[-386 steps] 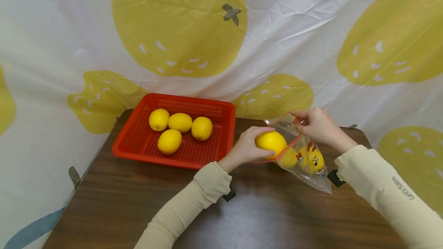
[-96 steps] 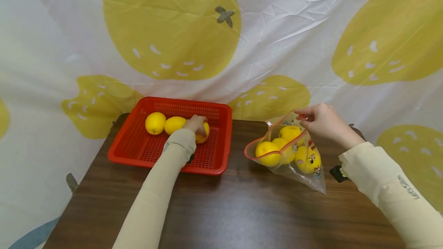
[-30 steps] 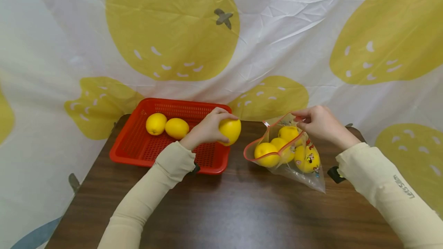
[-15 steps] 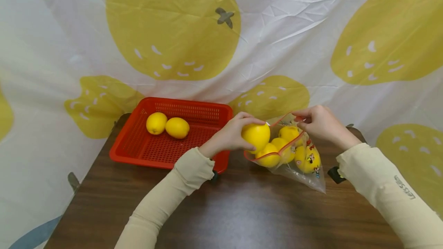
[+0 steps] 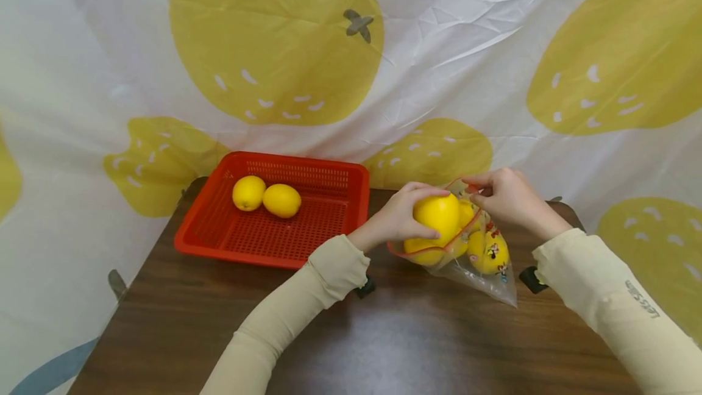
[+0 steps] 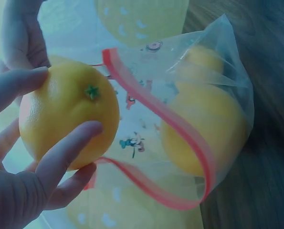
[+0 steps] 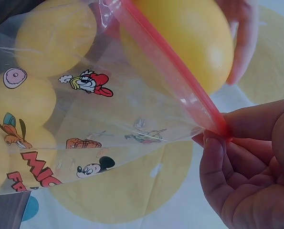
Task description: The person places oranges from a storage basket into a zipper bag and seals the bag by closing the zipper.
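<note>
Yellow fruit [image 5: 437,215] shifts right to bag [image 5: 482,282] mouth | left hand [image 5: 399,215] reaches right, gripping it | right hand [image 5: 507,200] pinches bag's far rim

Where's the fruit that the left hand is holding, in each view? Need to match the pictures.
Head: fruit right of centre, just below mid-height, in the left hand.
Left wrist: fruit left of centre, large.
Right wrist: fruit at the top, right of centre, cut off by the top edge, partly behind the landmark below.
Shared landmark: the bag's red rim.
</note>
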A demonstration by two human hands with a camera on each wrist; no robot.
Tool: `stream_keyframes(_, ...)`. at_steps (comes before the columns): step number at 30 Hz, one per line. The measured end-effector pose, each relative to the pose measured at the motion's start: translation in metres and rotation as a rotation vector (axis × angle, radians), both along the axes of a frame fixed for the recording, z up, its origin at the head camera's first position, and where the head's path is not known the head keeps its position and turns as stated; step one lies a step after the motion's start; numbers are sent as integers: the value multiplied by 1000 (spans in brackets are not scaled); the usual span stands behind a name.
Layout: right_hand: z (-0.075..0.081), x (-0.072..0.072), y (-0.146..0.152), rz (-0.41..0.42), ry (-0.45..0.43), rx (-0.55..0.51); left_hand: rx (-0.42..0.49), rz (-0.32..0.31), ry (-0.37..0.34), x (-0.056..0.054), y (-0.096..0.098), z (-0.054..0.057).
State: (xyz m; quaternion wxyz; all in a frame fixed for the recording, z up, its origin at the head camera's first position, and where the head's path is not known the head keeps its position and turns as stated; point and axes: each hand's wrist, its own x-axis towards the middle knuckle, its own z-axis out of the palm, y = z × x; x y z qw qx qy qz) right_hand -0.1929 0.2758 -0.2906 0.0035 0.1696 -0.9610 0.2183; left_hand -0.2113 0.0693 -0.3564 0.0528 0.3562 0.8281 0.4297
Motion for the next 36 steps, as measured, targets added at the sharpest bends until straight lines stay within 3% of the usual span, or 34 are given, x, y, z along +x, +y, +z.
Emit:
stream_keyframes(11,3,2,-6,-8,-22,-20,-110,31,83,3,21,-7)
stream_keyframes(18,2,2,-6,1,-32,-11,87,15,13,0,18,-4)
stream_keyframes(24,7,1,0,-28,-54,-23,53,7,47,-9,-1,7)
stream_keyframes(36,1,2,11,-33,-31,-3,-106,188,103,-43,-72,21)
